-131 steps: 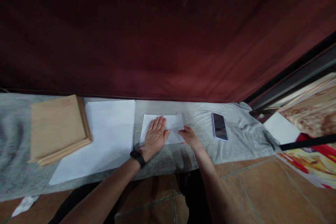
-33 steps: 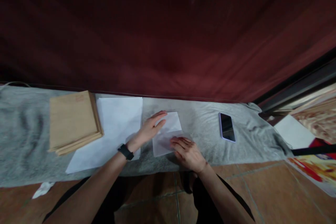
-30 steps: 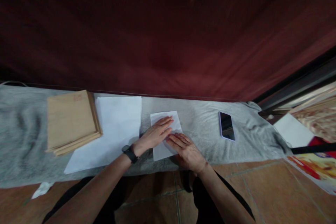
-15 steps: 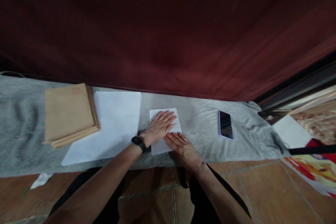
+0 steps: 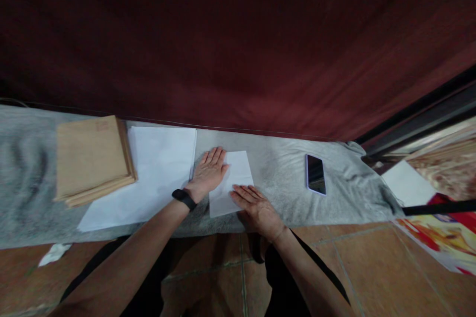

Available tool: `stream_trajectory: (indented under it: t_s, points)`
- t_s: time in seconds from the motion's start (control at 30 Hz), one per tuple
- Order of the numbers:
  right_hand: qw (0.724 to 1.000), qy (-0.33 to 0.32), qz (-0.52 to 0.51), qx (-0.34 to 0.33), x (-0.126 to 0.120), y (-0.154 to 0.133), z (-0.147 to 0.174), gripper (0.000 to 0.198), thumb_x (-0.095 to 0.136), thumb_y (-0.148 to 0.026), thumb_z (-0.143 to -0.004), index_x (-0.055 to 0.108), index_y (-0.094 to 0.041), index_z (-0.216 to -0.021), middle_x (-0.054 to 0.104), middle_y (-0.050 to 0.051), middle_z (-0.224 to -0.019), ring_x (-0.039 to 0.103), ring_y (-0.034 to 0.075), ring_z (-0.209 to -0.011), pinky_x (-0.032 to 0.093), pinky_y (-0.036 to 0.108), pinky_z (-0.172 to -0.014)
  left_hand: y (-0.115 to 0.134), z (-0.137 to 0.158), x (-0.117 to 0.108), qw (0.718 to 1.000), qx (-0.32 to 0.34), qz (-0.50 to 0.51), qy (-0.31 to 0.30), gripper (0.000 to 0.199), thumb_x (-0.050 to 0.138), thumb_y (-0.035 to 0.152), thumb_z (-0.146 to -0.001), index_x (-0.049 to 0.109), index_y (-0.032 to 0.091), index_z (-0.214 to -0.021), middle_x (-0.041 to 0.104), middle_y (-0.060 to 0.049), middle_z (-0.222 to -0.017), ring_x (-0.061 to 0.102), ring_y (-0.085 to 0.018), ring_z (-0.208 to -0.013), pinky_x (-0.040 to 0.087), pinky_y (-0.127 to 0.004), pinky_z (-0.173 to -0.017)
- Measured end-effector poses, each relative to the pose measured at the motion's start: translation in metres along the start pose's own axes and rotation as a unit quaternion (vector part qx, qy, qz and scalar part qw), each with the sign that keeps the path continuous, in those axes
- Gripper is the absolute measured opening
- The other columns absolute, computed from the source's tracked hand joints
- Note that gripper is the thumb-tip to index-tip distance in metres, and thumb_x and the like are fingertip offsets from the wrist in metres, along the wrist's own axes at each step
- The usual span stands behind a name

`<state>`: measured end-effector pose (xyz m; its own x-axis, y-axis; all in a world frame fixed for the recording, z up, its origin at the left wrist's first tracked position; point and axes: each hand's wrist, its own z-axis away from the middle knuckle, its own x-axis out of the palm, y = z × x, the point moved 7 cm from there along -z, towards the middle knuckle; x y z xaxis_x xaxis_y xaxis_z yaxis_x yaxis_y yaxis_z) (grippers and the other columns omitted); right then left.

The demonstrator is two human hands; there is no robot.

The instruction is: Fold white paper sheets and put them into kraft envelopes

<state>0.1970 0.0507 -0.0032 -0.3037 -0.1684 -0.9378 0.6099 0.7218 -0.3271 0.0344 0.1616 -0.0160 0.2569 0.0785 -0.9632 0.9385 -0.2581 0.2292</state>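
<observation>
A folded sheet of white paper [image 5: 234, 173] lies flat on the grey cloth [image 5: 282, 178] in front of me. My left hand [image 5: 208, 172], with a black band on its wrist, rests flat over the paper's left edge, fingers stretched away from me. Across the paper's lower right part lies my right hand [image 5: 256, 207], its fingers extended and pointing left. Neither hand grips anything. Larger white sheets [image 5: 159, 173] spread to the left of my left hand.
A stack of brown envelopes [image 5: 91, 156] sits partly on the white sheets. To the right lies a phone [image 5: 316, 175] in a purple case. A dark red cloth [image 5: 238, 59] hangs behind. Crumpled white paper [image 5: 54, 253] is on the tiled floor [image 5: 208, 287].
My left hand has slid left from the middle of the folded paper to its left edge, uncovering the centre. My right hand stays in nearly the same place. The view has shifted slightly.
</observation>
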Motion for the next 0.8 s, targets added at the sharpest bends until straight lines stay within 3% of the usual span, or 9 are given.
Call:
stream_trajectory:
  t_s: [0.1,0.23,0.33,0.47,0.6,0.7,0.8]
  points:
    - [1.0,0.012,-0.027,0.004,-0.006,0.004,0.002,0.066,0.061,-0.009,-0.088,0.048,-0.024,-0.15,0.047,0.01,-0.156,0.045,0.021,-0.144,0.035,0.046,-0.122,0.011,0.011,-0.009,0.997,0.062,0.039,-0.011,0.057,0.034,0.04,-0.102,0.042,0.014,-0.152,0.036,-0.013,-0.163,0.03,-0.025,-0.152,0.023,-0.044,-0.125]
    - [0.998,0.01,-0.063,0.017,-0.018,0.013,0.004,0.069,0.065,-0.009,-0.085,0.048,-0.026,-0.149,0.051,0.008,-0.153,0.047,0.021,-0.142,0.036,0.046,-0.122,0.046,0.051,-0.021,0.965,0.22,0.127,-0.065,0.055,0.045,0.049,-0.101,0.047,0.025,-0.15,0.043,-0.006,-0.16,0.036,-0.019,-0.149,0.029,-0.036,-0.123]
    - [0.996,0.002,-0.084,0.024,-0.023,0.021,0.006,0.069,0.065,-0.005,-0.083,0.051,-0.026,-0.148,0.054,0.007,-0.151,0.049,0.02,-0.141,0.036,0.045,-0.122,0.06,0.082,-0.027,0.954,0.253,0.134,-0.084,0.066,0.057,0.056,-0.094,0.046,0.024,-0.15,0.047,-0.008,-0.157,0.039,-0.022,-0.148,0.028,-0.041,-0.124]
    - [0.993,0.004,-0.11,0.047,-0.024,0.03,0.006,0.06,0.061,-0.002,-0.083,0.061,-0.025,-0.139,0.059,0.007,-0.146,0.053,0.02,-0.137,0.039,0.043,-0.12,0.057,0.095,-0.03,0.965,0.228,0.098,-0.085,0.054,0.06,0.039,-0.094,0.052,0.023,-0.145,0.05,-0.01,-0.155,0.043,-0.024,-0.145,0.031,-0.043,-0.123]
    - [0.984,0.019,-0.156,0.08,-0.028,0.04,0.005,0.043,0.059,-0.008,-0.088,0.071,-0.026,-0.125,0.067,0.004,-0.137,0.061,0.021,-0.129,0.047,0.042,-0.113,0.042,0.091,-0.032,0.973,0.192,0.099,-0.086,0.033,0.055,0.026,-0.095,0.067,0.023,-0.125,0.061,-0.009,-0.144,0.053,-0.024,-0.137,0.041,-0.042,-0.116]
    - [0.966,0.034,-0.228,0.12,-0.032,0.05,0.007,0.028,0.056,-0.021,-0.095,0.077,-0.026,-0.112,0.075,0.003,-0.12,0.068,0.02,-0.116,0.053,0.037,-0.104,0.031,0.089,-0.036,0.974,0.157,0.138,-0.09,0.028,0.047,0.025,-0.097,0.073,0.024,-0.108,0.072,-0.006,-0.126,0.066,-0.022,-0.119,0.05,-0.036,-0.104]
    - [0.947,0.04,-0.274,0.163,-0.033,0.058,0.01,0.024,0.056,-0.032,-0.096,0.078,-0.024,-0.101,0.077,0.003,-0.103,0.072,0.02,-0.096,0.056,0.031,-0.088,0.019,0.088,-0.039,0.973,0.093,0.187,-0.095,0.027,0.049,0.03,-0.095,0.075,0.025,-0.1,0.078,-0.004,-0.106,0.073,-0.021,-0.095,0.055,-0.031,-0.085]
